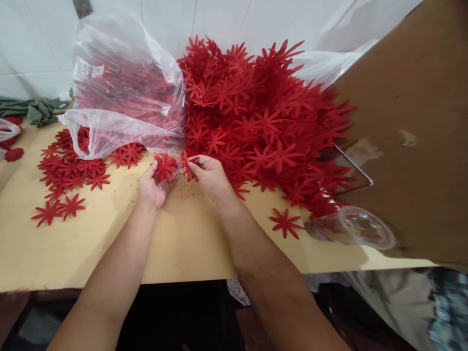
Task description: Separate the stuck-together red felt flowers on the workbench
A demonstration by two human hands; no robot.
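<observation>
A red fabric flower (165, 167) with several pointed petals lies in my left hand (155, 191), thumb on its edge and fingers beneath. Close by on the right, my right hand (210, 176) pinches a second red flower (185, 165) between thumb and forefinger; part of it is hidden by the fingers. Both hands are just above the table, in front of a clear plastic bag (127, 97) full of red flowers. A big heap of red flowers (252, 117) rises behind my right hand.
Loose red flowers (71, 168) lie left on the yellowish table (183, 243). A single flower (285, 223) and a tipped clear plastic cup (365, 228) are at right. A cardboard sheet (413, 146) stands along the right side. Green cloth (40, 112) lies at far left.
</observation>
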